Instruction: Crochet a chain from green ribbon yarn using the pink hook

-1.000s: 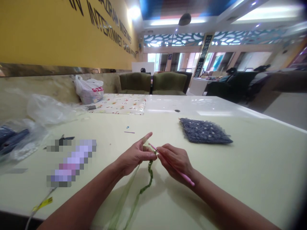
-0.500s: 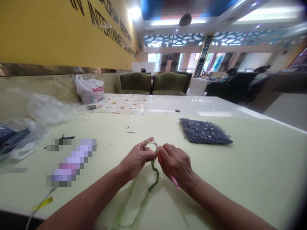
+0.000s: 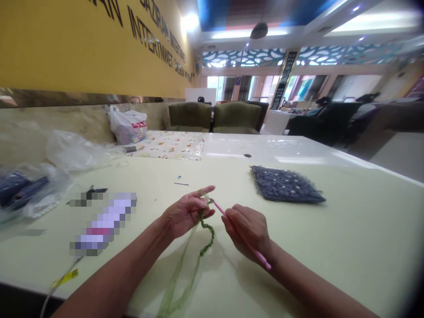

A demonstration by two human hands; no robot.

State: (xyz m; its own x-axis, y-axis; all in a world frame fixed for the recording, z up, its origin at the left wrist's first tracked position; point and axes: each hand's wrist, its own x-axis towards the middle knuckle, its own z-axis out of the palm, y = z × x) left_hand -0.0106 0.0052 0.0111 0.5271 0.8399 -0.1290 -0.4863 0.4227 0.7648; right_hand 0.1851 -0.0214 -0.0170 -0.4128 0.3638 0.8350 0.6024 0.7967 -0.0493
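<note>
My left hand [image 3: 188, 213] pinches the top of a green crocheted chain [image 3: 211, 238], its index finger stretched out with green ribbon yarn [image 3: 177, 282] over it. The chain hangs in a curve below the fingers, and the loose ribbon trails to the table's near edge. In my right hand [image 3: 250, 229] is a pink crochet hook [image 3: 261, 258], slanting up to the left. The hook's tip meets the green yarn beside my left fingertips. My two hands are slightly apart.
A dark beaded crocheted piece [image 3: 287, 184] lies right. A thin purple stick [image 3: 181, 183] lies ahead. To the left are a blurred purple object [image 3: 106, 225] with a cable, a dark tool [image 3: 96, 191] and plastic bags [image 3: 74, 152]. Behind stand green armchairs [image 3: 236, 117].
My right hand has moved right and away from my left hand, showing more of the hook. My left hand has shifted slightly left. The view has shifted a little.
</note>
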